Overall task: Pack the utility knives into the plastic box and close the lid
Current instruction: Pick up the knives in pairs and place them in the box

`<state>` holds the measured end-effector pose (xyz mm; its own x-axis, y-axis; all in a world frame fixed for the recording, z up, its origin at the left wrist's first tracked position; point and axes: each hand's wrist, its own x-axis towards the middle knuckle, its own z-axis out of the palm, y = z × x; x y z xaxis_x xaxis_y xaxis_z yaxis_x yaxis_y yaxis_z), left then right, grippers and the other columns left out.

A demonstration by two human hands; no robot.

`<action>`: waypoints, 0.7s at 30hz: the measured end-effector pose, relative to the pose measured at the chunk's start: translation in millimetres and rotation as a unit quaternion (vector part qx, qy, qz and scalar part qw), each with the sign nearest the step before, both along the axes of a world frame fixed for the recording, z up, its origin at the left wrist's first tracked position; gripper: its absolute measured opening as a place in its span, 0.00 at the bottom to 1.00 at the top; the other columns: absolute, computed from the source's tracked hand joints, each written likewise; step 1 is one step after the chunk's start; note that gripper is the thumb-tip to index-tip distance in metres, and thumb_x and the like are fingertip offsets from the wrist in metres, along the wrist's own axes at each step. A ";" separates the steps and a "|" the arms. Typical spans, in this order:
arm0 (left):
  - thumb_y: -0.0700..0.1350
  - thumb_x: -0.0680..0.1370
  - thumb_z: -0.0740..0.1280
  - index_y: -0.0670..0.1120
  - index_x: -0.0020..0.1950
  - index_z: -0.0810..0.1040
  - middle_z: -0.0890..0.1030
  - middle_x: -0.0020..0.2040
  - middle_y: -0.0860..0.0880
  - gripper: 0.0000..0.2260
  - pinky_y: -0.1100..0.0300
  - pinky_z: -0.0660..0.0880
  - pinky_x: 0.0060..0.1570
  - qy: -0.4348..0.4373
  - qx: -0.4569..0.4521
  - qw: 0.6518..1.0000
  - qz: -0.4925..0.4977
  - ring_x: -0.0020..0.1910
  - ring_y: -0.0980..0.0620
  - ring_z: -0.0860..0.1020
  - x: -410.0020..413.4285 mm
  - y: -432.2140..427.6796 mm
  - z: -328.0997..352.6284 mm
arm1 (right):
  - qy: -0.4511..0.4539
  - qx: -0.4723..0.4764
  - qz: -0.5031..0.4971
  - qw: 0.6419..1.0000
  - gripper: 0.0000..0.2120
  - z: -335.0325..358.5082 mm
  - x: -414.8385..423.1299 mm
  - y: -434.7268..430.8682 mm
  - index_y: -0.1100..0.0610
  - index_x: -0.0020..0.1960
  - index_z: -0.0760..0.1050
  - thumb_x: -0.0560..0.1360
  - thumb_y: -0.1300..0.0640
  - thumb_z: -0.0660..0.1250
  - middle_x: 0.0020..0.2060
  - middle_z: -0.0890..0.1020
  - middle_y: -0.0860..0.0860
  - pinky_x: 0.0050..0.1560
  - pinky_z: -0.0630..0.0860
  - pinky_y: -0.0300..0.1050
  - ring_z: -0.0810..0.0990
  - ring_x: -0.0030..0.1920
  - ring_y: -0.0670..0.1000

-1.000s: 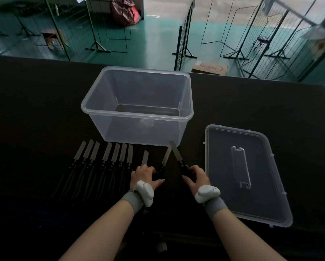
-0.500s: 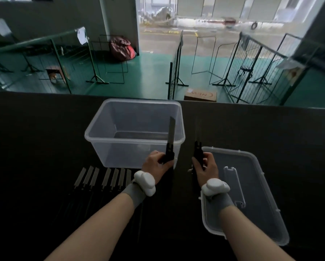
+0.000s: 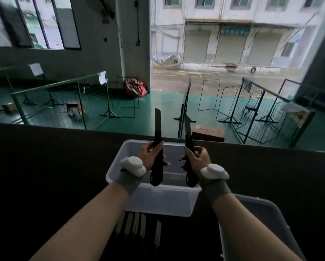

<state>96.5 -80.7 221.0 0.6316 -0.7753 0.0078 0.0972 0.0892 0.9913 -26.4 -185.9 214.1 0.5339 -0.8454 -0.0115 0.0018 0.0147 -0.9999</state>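
Observation:
My left hand (image 3: 150, 156) grips a black utility knife (image 3: 157, 147) upright, blade extended and pointing up. My right hand (image 3: 196, 159) holds a second black utility knife (image 3: 189, 147) the same way. Both knives hang above the clear plastic box (image 3: 161, 202), which stands open on the dark table. The box's lid (image 3: 267, 213) lies flat to the right, partly hidden by my right forearm. Several more utility knives (image 3: 139, 225) lie in a row on the table in front of the box, partly covered by my left forearm.
The dark table (image 3: 44, 166) ends at a far edge just behind the box. Beyond it lies a green floor with metal racks and fences, a cardboard box (image 3: 207, 133) and a red bag (image 3: 134, 88).
Both hands picked a knife off the table, raised them and carried them forward over the box. The camera has tilted upward, so the box and lid sit lower in view.

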 end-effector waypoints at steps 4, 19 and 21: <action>0.47 0.80 0.61 0.41 0.43 0.71 0.78 0.25 0.45 0.11 0.64 0.74 0.21 -0.022 0.010 0.999 0.029 0.18 0.54 0.75 21.0 7.1 11.3 | 0.020 0.007 0.016 1.000 0.12 12.5 27.1 7.5 0.67 0.54 0.71 0.79 0.57 0.62 0.31 0.79 0.54 0.25 0.75 0.41 0.76 0.20 0.47; 0.45 0.84 0.52 0.40 0.43 0.68 0.72 0.31 0.45 0.14 0.63 0.72 0.22 0.085 0.052 0.995 -0.011 0.18 0.55 0.73 89.3 24.5 20.3 | -0.028 0.135 0.059 0.989 0.13 31.5 98.5 42.7 0.63 0.45 0.69 0.81 0.53 0.57 0.30 0.71 0.57 0.28 0.70 0.43 0.70 0.28 0.53; 0.45 0.83 0.53 0.38 0.45 0.71 0.75 0.33 0.43 0.13 0.62 0.75 0.24 0.076 0.043 0.996 -0.020 0.21 0.55 0.76 95.7 29.0 18.0 | -0.027 0.128 0.063 0.989 0.12 29.7 103.7 44.7 0.63 0.47 0.69 0.81 0.55 0.56 0.31 0.73 0.58 0.28 0.73 0.44 0.72 0.29 0.53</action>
<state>192.2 -51.7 238.9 0.5897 -0.7931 -0.1525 0.2476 -0.0022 0.9689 77.2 -141.1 243.8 0.6405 -0.7451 -0.1857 0.0364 0.2709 -0.9619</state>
